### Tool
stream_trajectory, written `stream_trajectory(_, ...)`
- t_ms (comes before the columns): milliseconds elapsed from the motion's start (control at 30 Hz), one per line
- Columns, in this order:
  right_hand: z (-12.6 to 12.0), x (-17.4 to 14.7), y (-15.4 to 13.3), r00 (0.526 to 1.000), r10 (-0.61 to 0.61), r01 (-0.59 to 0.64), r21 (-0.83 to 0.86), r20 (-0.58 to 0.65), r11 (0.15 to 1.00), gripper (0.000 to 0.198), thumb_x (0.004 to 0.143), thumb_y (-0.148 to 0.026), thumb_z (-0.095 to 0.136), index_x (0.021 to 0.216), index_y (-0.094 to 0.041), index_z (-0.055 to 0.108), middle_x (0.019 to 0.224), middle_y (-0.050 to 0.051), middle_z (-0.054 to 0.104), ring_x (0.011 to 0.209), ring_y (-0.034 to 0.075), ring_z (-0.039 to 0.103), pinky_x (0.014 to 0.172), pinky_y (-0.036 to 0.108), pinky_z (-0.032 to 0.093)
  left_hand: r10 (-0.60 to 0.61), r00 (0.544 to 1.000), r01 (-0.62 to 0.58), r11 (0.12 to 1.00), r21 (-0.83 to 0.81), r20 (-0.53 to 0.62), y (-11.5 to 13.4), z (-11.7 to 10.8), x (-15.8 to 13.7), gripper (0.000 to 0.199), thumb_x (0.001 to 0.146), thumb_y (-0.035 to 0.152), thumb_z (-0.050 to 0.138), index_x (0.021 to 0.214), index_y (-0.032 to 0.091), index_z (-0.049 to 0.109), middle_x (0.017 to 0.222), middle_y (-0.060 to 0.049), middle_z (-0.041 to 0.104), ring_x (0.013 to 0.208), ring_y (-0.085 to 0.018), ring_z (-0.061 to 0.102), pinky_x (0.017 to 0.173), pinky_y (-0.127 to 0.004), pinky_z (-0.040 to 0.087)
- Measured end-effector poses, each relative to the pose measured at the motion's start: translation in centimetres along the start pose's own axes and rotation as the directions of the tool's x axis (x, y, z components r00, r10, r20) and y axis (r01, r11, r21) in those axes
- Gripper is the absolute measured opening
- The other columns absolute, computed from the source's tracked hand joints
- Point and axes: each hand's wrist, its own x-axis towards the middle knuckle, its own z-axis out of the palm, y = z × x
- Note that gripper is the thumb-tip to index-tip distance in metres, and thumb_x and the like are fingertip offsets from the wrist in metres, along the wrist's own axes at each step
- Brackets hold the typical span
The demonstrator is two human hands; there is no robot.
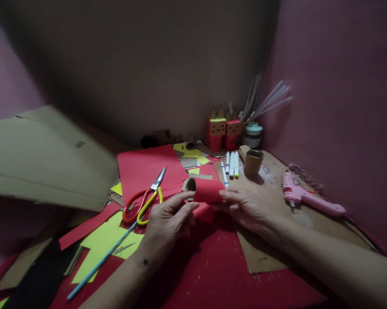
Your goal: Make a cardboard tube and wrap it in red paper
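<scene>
A short cardboard tube (190,185) lies sideways between my hands, with a piece of red paper (209,191) curved around part of it. The tube's open end faces left. My left hand (172,214) grips the tube near that end, thumb and fingers closed. At the other end, my right hand (243,207) pinches the edge of the red paper; some of its fingers are hidden underneath. Just left of my left hand lie scissors (145,199) with one red and one yellow handle, blades pointing away from me, on a red sheet (145,165).
A pink glue gun (312,199) lies on a cardboard sheet (264,253) at right, near an upright cardboard tube (253,164). Several markers (232,164) lie beyond my hands. Two decorated red holders (216,133) stand behind. Yellow paper scraps (100,240) and a blue stick (101,261) are at left.
</scene>
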Motion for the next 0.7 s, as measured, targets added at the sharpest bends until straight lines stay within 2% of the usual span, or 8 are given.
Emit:
stream_trajectory(67,0.0,0.0,0.1,1.000,-0.010,0.011,-0.035,0.017,0.999,0.014,0.069,-0.017,0.071,0.081,-0.010,0.071,0.079,0.011,0.069,0.075,0.021,0.064,0.075,0.035,0.052,-0.018,0.999,0.019,1.000,0.024,-0.041,0.5,0.1,-0.1,0.013,0.075,0.028,0.066,0.081,0.017,0.069,0.042,0.006,0.052,0.033,-0.007,0.042,0.033,-0.018,0.035)
stream_trajectory(200,0.1,-0.1,0.1,0.999,-0.008,0.012,-0.095,0.034,0.995,0.015,0.068,-0.020,0.072,0.080,-0.011,0.070,0.083,0.012,0.069,0.077,0.023,0.064,0.074,0.036,0.052,0.120,0.989,-0.106,0.984,0.141,-0.089,0.7,-0.1,0.0,0.010,0.073,0.025,0.068,0.065,0.019,0.067,0.047,0.005,0.050,0.041,-0.006,0.041,0.038,-0.018,0.034)
stream_trajectory(333,0.0,0.0,0.0,1.000,-0.016,0.015,-0.113,-0.005,0.993,0.014,0.066,-0.022,0.072,0.077,-0.014,0.068,0.090,0.013,0.069,0.086,0.026,0.063,0.075,0.037,0.053,0.170,0.985,-0.161,0.968,0.195,-0.030,-0.3,-0.7,0.6,0.006,0.073,0.025,0.068,0.077,0.021,0.070,0.052,0.005,0.055,0.046,-0.010,0.047,0.044,-0.021,0.040)
stream_trajectory(433,-0.4,0.1,-0.1,0.999,-0.014,0.018,-0.095,0.034,0.995,0.017,0.068,-0.023,0.072,0.082,-0.013,0.068,0.090,0.013,0.069,0.089,0.027,0.063,0.076,0.039,0.053,0.194,0.981,-0.193,0.960,0.204,0.017,-1.0,-1.0,0.9,0.022,0.074,0.020,0.066,0.095,0.022,0.071,0.065,0.002,0.066,0.059,-0.014,0.061,0.060,-0.025,0.050)
stream_trajectory(500,-0.5,0.1,-0.1,0.998,-0.008,0.012,-0.073,0.058,0.997,0.018,0.069,-0.022,0.071,0.084,-0.013,0.069,0.089,0.013,0.069,0.088,0.027,0.063,0.076,0.038,0.053,0.253,0.965,-0.261,0.936,0.238,0.063,-1.0,-1.1,0.9,0.019,0.077,0.018,0.063,0.093,0.022,0.072,0.076,-0.001,0.071,0.069,-0.016,0.065,0.068,-0.027,0.052)
stream_trajectory(600,-0.3,0.0,-0.2,0.999,0.008,-0.005,-0.053,0.045,0.999,0.016,0.068,-0.021,0.072,0.081,-0.013,0.068,0.086,0.013,0.069,0.084,0.026,0.064,0.073,0.037,0.053,0.355,0.927,-0.376,0.866,0.330,0.124,-0.6,-1.3,0.6,0.014,0.080,0.018,0.059,0.082,0.022,0.072,0.073,-0.002,0.071,0.065,-0.016,0.064,0.062,-0.026,0.050)
stream_trajectory(700,0.1,-0.2,-0.4,0.999,0.014,-0.012,-0.060,0.041,0.998,0.019,0.067,-0.021,0.071,0.084,-0.012,0.068,0.082,0.012,0.069,0.081,0.025,0.064,0.071,0.037,0.053,0.402,0.906,-0.421,0.821,0.386,0.132,-0.3,-1.4,0.5,0.013,0.079,0.017,0.060,0.077,0.022,0.072,0.062,0.000,0.068,0.056,-0.014,0.060,0.055,-0.024,0.046)
